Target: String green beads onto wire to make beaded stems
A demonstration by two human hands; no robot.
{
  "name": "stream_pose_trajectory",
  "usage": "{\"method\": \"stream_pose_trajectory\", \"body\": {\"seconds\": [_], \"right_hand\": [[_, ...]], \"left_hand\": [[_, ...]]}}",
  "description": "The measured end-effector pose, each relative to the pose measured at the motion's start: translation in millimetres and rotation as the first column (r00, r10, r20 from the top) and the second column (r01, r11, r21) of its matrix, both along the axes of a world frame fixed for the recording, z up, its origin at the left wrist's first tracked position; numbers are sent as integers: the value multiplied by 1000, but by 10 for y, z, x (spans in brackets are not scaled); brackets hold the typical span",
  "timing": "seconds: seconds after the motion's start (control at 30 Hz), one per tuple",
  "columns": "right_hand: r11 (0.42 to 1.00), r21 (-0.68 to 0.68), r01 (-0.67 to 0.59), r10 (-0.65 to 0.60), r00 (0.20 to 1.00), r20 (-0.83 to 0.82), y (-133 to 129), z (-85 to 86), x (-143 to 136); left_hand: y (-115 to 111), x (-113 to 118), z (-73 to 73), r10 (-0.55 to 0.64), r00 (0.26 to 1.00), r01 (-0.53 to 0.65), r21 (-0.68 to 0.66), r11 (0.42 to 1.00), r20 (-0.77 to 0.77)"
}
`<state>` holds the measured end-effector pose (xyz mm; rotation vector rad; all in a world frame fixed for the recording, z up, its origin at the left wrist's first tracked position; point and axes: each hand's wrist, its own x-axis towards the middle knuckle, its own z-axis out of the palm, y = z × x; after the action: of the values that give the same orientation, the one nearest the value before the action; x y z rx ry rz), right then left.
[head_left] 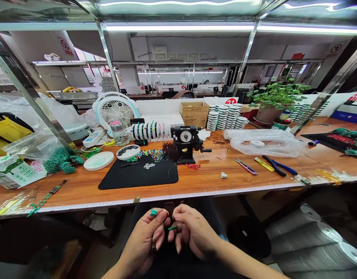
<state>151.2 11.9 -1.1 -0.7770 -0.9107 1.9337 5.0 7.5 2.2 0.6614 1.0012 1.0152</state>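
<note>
Green cord (153,212) was worked by pinching left hand (150,229) and right hand (193,225) near the tabletop's (201,180) front edge; steady fingertips seemed needed next.

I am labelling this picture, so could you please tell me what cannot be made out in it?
All in the head view:
The rest of the green knotted piece, hidden by the left hand.
Whether the right hand grips the green strand, hidden by that hand.
Markings on the dial, too small to read.
The rest of the yellow item, cut off by the left edge.
</note>
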Motion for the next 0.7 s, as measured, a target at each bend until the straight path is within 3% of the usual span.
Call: {"method": "stream_pose_trajectory", "body": {"seconds": [0.07, 0.13, 0.3, 0.43, 0.7], "right_hand": [[999, -26, -26, 27, 999, 28, 0, -10, 12], [999, 52, -2, -6, 989, 149, 7, -10, 44], [934, 322, 156, -268, 901, 341, 44, 105, 106], [930, 358, 84, -224, 902, 369, 52, 211, 72], [921, 366, 131, -280, 876, 393, 64, 122, 73]], "left_hand": [[-6, 5, 18, -14, 999, 15, 11, 1000, -30], [-21, 9, 37, -43, 997, 45, 29, 999, -61], [-67, 20, 64, -164, 985, 166, 37, 985, -52], [-79, 29, 45, -290, 957, 291, 76, 954, -29], [-100, -2, 47, -148, 987, 143, 79, 986, 61]]}}
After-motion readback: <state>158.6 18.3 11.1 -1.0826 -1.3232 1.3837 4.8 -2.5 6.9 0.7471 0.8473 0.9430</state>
